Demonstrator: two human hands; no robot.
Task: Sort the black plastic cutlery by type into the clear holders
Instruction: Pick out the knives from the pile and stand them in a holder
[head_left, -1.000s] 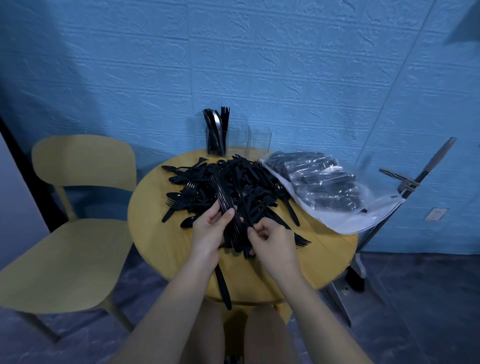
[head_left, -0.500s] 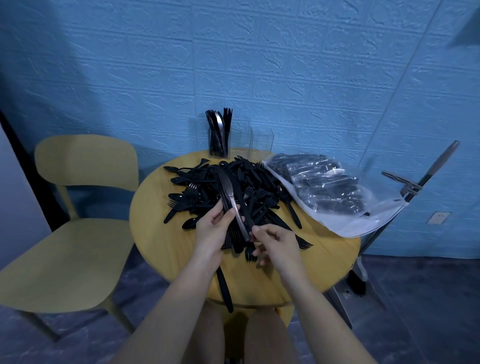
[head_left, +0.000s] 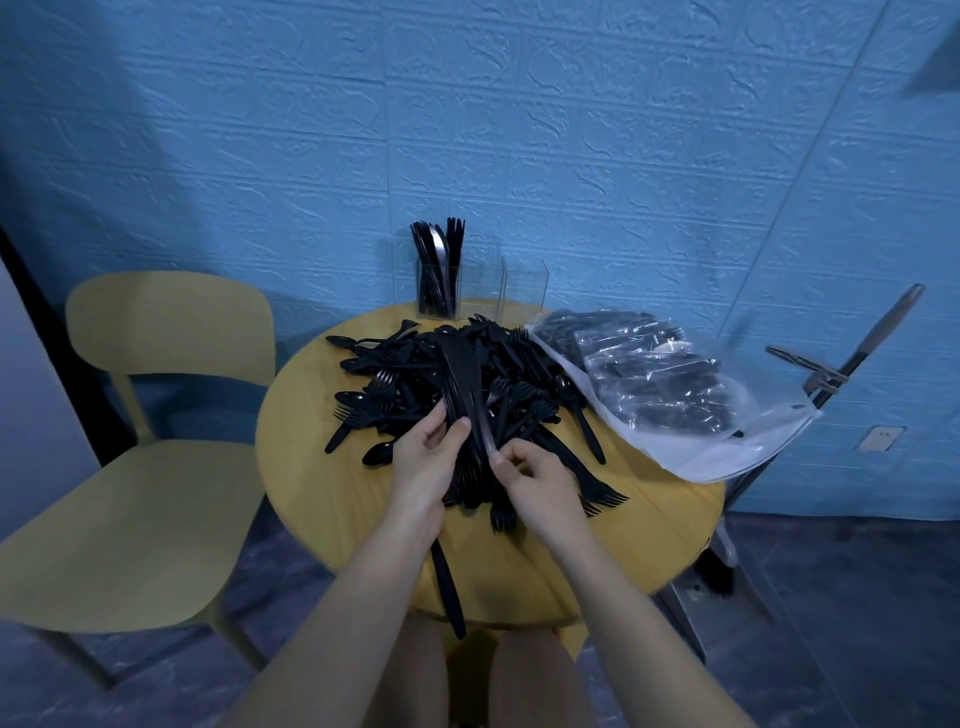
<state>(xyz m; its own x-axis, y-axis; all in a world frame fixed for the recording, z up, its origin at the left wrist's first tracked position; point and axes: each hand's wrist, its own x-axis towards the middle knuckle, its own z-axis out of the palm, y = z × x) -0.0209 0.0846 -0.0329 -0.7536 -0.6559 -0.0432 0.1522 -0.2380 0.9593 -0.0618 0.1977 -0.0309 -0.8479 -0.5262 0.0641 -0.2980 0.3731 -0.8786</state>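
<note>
A heap of black plastic forks, spoons and knives covers the middle of the round yellow table. My left hand grips a bundle of black knives that points away from me over the heap. My right hand pinches the near end of one knife beside that bundle. Three clear holders stand at the table's far edge: the left holder has several pieces upright in it, the middle holder and the right holder look empty.
A clear plastic bag of wrapped black cutlery lies on the table's right side. One black knife hangs over the near edge. A yellow chair stands at left, a folded metal stand at right, a blue wall behind.
The knife bundle in my left hand has risen and now points further away over the heap. My right hand has slid in closer to the bundle's near end.
</note>
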